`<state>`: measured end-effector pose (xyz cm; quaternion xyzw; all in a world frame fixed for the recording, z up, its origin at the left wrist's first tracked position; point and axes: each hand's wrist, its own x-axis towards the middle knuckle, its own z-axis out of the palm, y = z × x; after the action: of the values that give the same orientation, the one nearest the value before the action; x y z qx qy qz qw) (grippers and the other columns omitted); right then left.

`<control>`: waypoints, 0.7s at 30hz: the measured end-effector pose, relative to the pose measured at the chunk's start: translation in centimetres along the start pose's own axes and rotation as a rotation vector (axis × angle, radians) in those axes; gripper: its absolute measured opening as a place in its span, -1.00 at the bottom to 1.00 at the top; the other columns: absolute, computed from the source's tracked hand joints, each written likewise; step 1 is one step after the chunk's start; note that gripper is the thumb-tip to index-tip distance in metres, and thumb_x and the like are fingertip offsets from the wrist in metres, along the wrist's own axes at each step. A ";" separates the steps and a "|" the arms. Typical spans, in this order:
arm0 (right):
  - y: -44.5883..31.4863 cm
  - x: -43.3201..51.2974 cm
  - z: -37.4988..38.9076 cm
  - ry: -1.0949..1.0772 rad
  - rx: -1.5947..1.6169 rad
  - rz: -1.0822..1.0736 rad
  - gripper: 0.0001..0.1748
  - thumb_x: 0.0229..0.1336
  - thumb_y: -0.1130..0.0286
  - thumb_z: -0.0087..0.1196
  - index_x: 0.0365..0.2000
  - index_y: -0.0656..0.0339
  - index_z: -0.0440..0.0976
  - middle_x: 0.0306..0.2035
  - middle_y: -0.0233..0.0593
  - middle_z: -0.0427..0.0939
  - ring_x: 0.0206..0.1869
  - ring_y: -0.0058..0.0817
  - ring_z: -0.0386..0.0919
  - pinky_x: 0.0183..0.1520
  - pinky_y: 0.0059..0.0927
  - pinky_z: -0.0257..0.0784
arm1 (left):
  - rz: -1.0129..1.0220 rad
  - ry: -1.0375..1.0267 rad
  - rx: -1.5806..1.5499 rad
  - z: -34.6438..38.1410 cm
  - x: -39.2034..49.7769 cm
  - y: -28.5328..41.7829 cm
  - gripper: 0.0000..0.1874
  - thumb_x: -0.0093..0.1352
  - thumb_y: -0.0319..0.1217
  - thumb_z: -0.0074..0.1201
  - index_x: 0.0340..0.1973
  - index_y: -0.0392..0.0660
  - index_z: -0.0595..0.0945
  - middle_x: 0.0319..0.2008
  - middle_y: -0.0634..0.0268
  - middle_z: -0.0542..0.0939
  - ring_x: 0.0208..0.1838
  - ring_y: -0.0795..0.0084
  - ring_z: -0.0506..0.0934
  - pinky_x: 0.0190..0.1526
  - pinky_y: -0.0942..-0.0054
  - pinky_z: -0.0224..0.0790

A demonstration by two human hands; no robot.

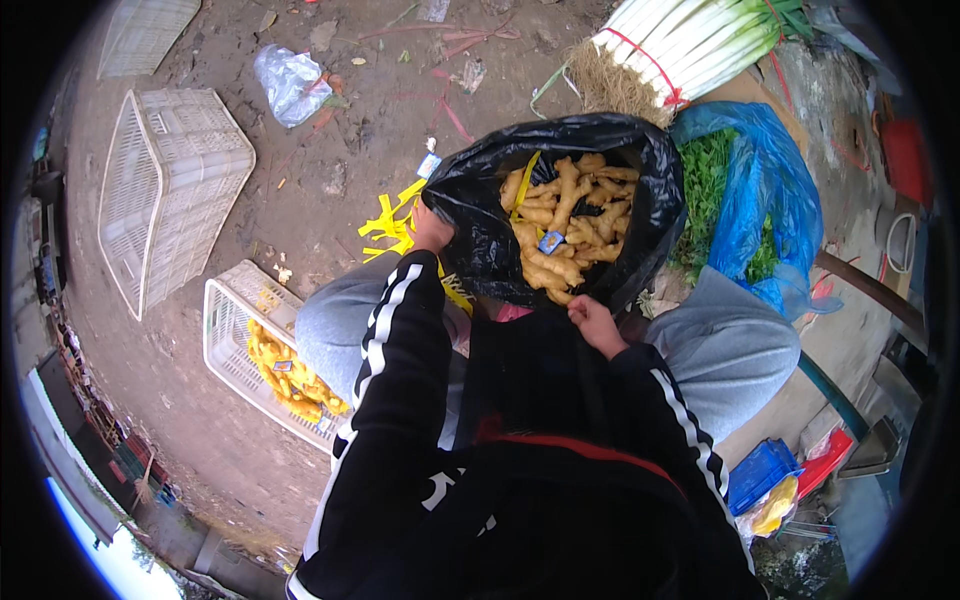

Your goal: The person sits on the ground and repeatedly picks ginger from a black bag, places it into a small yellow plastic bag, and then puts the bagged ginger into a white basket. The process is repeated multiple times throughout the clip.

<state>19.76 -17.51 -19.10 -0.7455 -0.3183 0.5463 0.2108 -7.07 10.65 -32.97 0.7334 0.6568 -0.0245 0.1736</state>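
A black plastic bag full of ginger roots stands wide-mouthed between my knees. My left hand grips the bag's rim on the left side. At the near edge of the mouth, my right hand has its fingertips on the end of a ginger root; the bag's edge is close by. A yellow strap and a small blue label lie among the roots. Yellow net strips are spread on the ground just beyond my left hand. Ginger in yellow netting lies in a white plastic crate beside my left knee.
White slatted crates stand at the left. A clear plastic bag lies on the muddy ground. Leeks tied with red string are at the upper right, above a blue plastic bag of leafy greens. A blue basket is at the lower right.
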 end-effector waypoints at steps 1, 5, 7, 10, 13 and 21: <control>-0.1 -0.1 0.2 -0.018 -0.010 0.068 -0.84 0.17 0.44 0.16 -0.24 0.23 0.49 -0.36 -0.19 0.56 -0.31 -0.42 0.57 -0.17 -0.42 0.46 | -0.001 0.055 -0.019 0.7 -0.1 0.2 -0.50 0.25 -0.30 0.12 0.10 -0.19 0.52 0.01 -0.06 0.61 0.12 -0.16 0.53 0.09 0.07 0.40; -1.2 -0.3 0.2 -0.071 0.048 0.108 -0.84 0.22 0.46 0.13 -0.20 0.29 0.49 -0.34 -0.31 0.58 -0.27 -0.61 0.54 -0.13 -0.50 0.46 | -0.068 -0.239 -0.223 1.3 0.8 -1.1 -0.51 0.26 -0.26 0.13 0.07 -0.20 0.55 0.00 -0.06 0.61 0.10 -0.15 0.53 0.07 0.08 0.41; -1.9 -0.1 0.1 -0.068 0.080 0.143 -0.84 0.21 0.44 0.15 -0.21 0.28 0.50 -0.34 -0.24 0.59 -0.27 -0.54 0.57 -0.14 -0.46 0.46 | -0.158 -0.448 -0.284 0.6 1.1 -1.7 -0.56 0.28 -0.24 0.12 0.03 -0.18 0.59 0.00 -0.06 0.61 0.08 -0.13 0.55 0.05 0.07 0.42; -3.0 0.5 0.1 -0.061 0.044 0.082 -0.85 0.21 0.45 0.14 -0.22 0.28 0.50 -0.34 -0.24 0.60 -0.27 -0.51 0.57 -0.13 -0.46 0.46 | -0.264 -0.230 -0.207 -1.5 2.3 -2.4 -0.65 0.32 -0.18 0.05 -0.16 -0.16 0.69 -0.12 -0.06 0.64 -0.04 -0.11 0.59 -0.03 0.06 0.45; -4.0 1.2 0.4 -0.091 0.059 0.071 -0.85 0.23 0.47 0.13 -0.20 0.28 0.50 -0.34 -0.36 0.58 -0.26 -0.64 0.52 -0.12 -0.54 0.44 | 0.046 0.052 -0.059 -4.6 4.0 -2.6 -0.66 0.32 -0.19 0.03 -0.28 -0.21 0.71 -0.33 -0.02 0.65 -0.18 -0.11 0.59 -0.10 0.08 0.45; -7.9 1.5 0.3 -0.078 0.066 -0.107 -0.82 0.21 0.41 0.14 -0.20 0.26 0.50 -0.33 -0.23 0.61 -0.25 -0.46 0.59 -0.11 -0.44 0.47 | -0.486 0.274 -1.641 -18.6 3.3 2.5 -0.83 0.33 -0.43 -0.16 -0.46 -0.22 0.49 -0.40 0.09 0.65 -0.34 0.29 0.57 -0.26 0.40 0.44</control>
<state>17.87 -10.89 -14.96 -0.6983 -0.3476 0.5729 0.2516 -7.81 18.93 -15.84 0.2121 0.6207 0.5094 0.5570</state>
